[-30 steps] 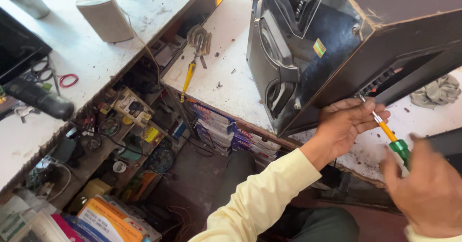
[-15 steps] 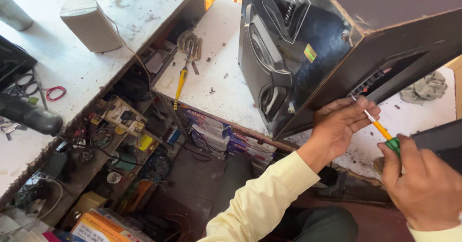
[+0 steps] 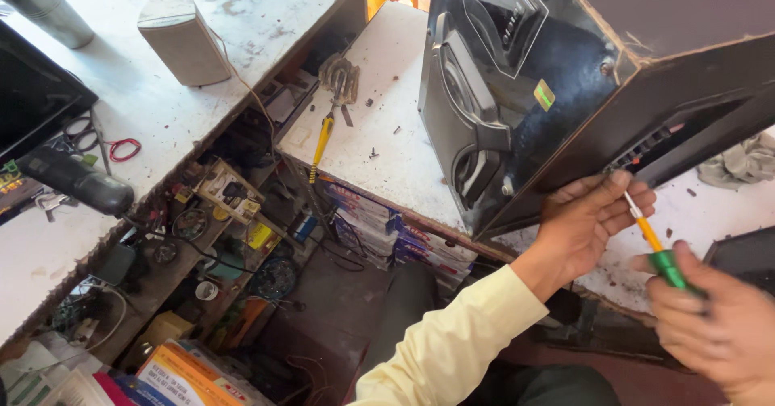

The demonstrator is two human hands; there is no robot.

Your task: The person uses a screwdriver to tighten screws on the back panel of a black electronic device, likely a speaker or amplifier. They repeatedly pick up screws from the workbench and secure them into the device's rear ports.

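The left hand [image 3: 585,224] is being held forward, fingers pinched together; the right hand [image 3: 714,325] is being kept fisted, knuckles up.

The person's left arm wears a long sleeve [image 3: 452,341] of pale yellow cloth. The cloth is plain, without pattern, and shows soft folds along the forearm. The sleeve ends in a simple cuff just behind the wrist, and past the cuff the left hand [image 3: 585,220] is bare, with no glove, ring or watch to be seen. The right hand [image 3: 714,329] is also bare; at its wrist, by the lower edge of the view, only a thin strip of the same pale yellow cloth shows. Under the left sleeve, dark grey-green trousers [image 3: 557,386] cover the lap.
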